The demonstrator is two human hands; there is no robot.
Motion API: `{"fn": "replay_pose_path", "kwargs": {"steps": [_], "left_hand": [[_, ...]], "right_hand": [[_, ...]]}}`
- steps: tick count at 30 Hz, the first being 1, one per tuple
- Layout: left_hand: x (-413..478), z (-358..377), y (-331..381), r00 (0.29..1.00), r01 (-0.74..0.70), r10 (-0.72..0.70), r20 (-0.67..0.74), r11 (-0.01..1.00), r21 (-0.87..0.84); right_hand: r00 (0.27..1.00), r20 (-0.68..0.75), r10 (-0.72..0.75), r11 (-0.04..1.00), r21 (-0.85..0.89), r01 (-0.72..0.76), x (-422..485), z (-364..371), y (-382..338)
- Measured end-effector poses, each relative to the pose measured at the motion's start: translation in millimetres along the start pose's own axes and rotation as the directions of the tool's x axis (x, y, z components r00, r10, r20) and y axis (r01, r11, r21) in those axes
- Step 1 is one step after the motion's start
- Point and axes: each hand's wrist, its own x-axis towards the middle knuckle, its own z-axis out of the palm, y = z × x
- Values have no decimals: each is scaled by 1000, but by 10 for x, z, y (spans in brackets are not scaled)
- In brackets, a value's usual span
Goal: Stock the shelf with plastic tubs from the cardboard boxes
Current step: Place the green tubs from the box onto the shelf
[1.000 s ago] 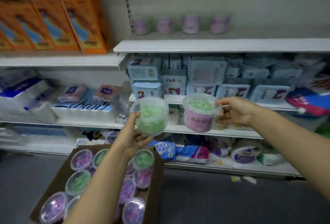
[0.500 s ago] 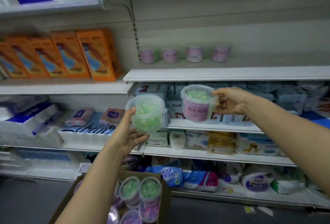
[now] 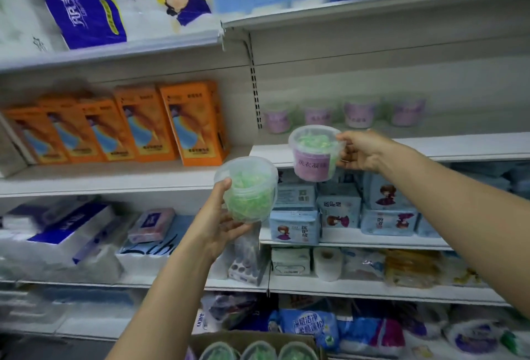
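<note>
My left hand [image 3: 219,223] grips a clear plastic tub [image 3: 249,189] of green pieces from below and behind, in front of the shelf edge. My right hand [image 3: 362,150] holds a second tub [image 3: 315,153] with a pink label and green contents by its side, level with the white shelf [image 3: 464,146]. Several pink-labelled tubs [image 3: 360,114] stand in a row at the back of that shelf. The cardboard box [image 3: 252,341] with more tubs shows at the bottom edge.
Orange cartons [image 3: 189,123] stand on the shelf to the left. Blue packets [image 3: 338,210] fill the shelf below the tubs. Toilet paper packs [image 3: 94,1] sit on the top shelf, and more paper goods [image 3: 57,233] lie lower left.
Both hands have lifted their tubs up toward the shelf with the pink-labelled tubs. My view has tilted upward, so the box has slid almost out of sight.
</note>
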Motion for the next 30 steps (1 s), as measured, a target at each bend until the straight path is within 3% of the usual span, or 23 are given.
{"fn": "replay_pose_path", "kwargs": {"steps": [10, 14, 15, 17, 20, 30], "left_hand": [[360, -120, 138, 1000, -24, 24, 11, 999, -34], [447, -172, 163, 1000, -25, 25, 7, 997, -70], [463, -180, 167, 1000, -24, 24, 6, 997, -77], [490, -189, 177, 1000, -19, 20, 6, 996, -88], [546, -185, 192, 1000, -8, 10, 14, 994, -108], [646, -184, 255, 1000, -6, 7, 3, 993, -121]], "right_hand": [[998, -56, -12, 995, -102, 7, 689, 667, -265], [992, -53, -118, 976, -189, 106, 819, 742, -304], [980, -38, -194, 941, -288, 175, 816, 746, -309], [935, 85, -343, 770, -545, 332, 796, 745, -308], [876, 296, -380, 540, -698, 470, 745, 774, -289], [867, 333, -371, 505, -711, 489, 902, 1003, -325]]}}
